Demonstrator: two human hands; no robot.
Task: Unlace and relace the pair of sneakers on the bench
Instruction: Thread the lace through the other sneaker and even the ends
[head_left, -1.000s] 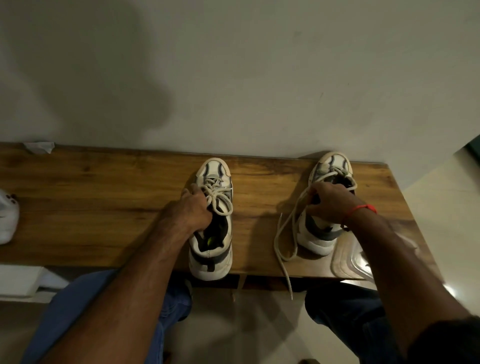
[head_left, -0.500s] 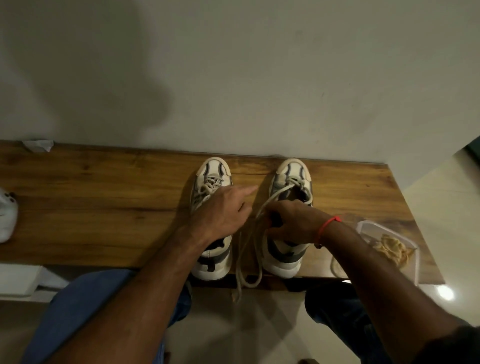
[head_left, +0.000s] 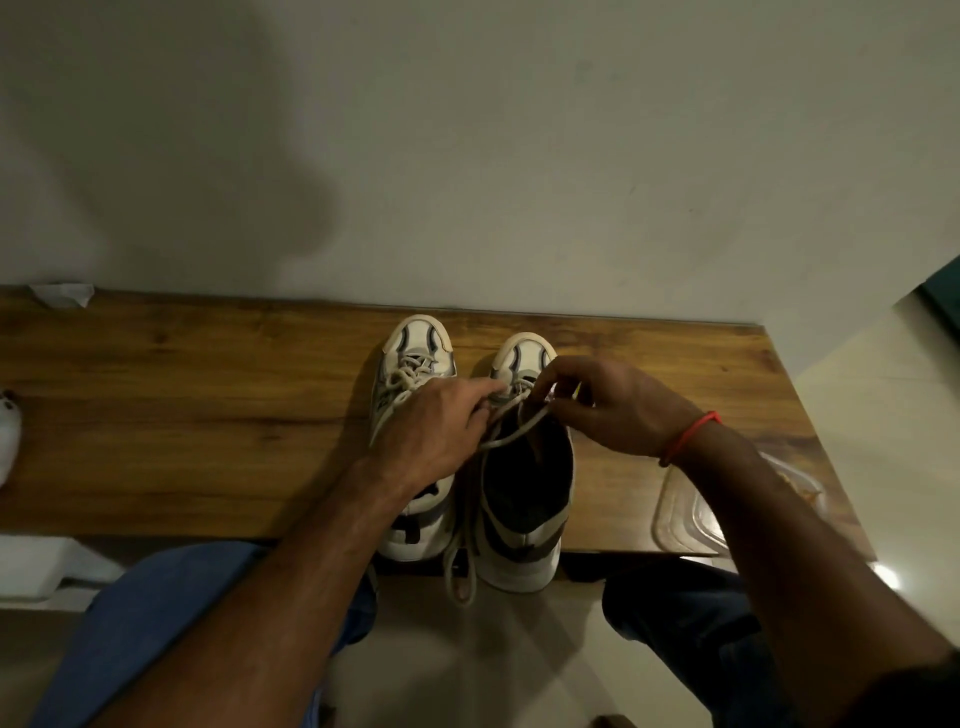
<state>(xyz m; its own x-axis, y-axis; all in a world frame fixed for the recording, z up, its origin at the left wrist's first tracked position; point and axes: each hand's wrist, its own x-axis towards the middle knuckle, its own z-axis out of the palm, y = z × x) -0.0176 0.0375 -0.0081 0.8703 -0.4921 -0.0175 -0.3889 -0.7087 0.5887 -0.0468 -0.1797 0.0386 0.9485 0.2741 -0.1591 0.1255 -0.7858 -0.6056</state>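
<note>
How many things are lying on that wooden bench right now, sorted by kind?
White and grey lace-up sneakers: 2 (left one, right one)
Clear plastic container: 1
Crumpled white scrap by the wall: 1
White object cut off at the left edge: 1
Total: 5

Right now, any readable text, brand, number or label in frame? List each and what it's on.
None readable.
Left sneaker: only dark curved stripes on the toe, no legible brand.
Right sneaker: same stripe pattern, no lettering that can be made out; both hands cover part of its upper.
Clear plastic container at the bench's right end: no label visible.
White scrap at the far left by the wall: too small to tell.
</note>
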